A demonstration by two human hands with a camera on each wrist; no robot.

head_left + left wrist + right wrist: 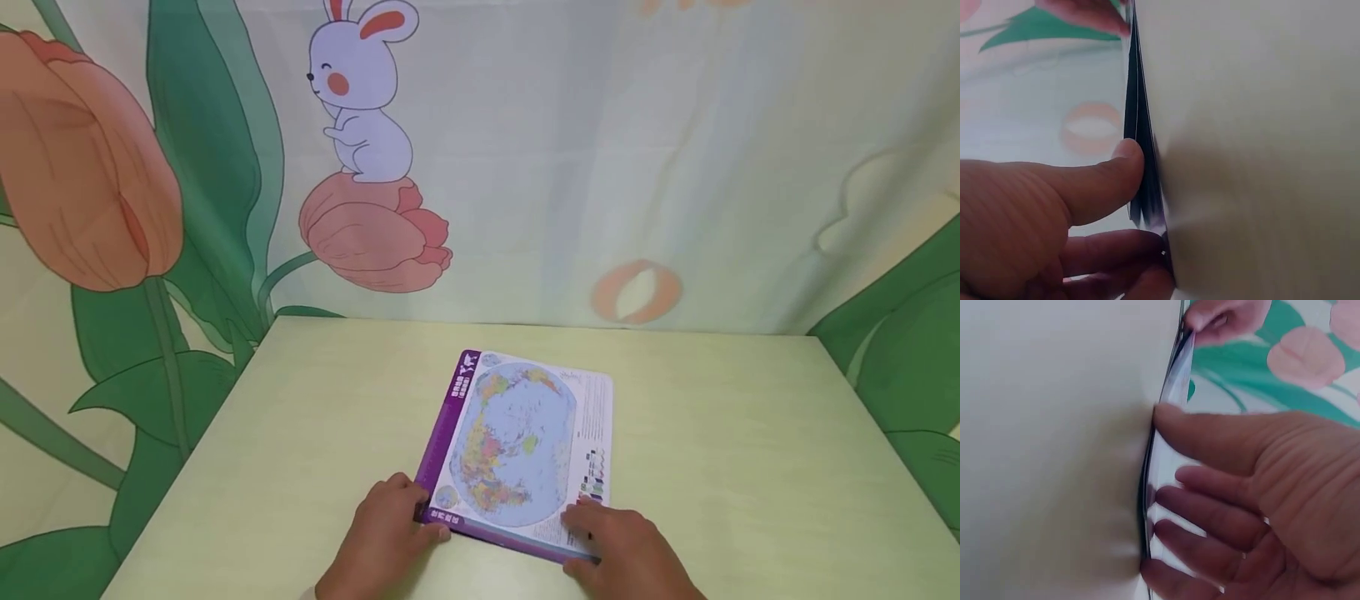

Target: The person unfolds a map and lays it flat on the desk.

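A flat world map folder (525, 425), with a purple strip down its left side, lies slightly turned at the near middle of the table. My left hand (384, 529) grips its near left corner, thumb at the near edge. At the near right corner my right hand (628, 546) holds it, fingers on the cover and thumb at the near edge. The left wrist view shows dark layers (1133, 112) parted a little along the edge beside the thumb. In the right wrist view several fingertips (1166, 525) touch the edge. The folder's underside is hidden.
The pale yellow-green table (750, 433) extends to both sides of the folder. Behind its far edge hangs a cloth backdrop (525, 167) printed with a rabbit, tulips and leaves.
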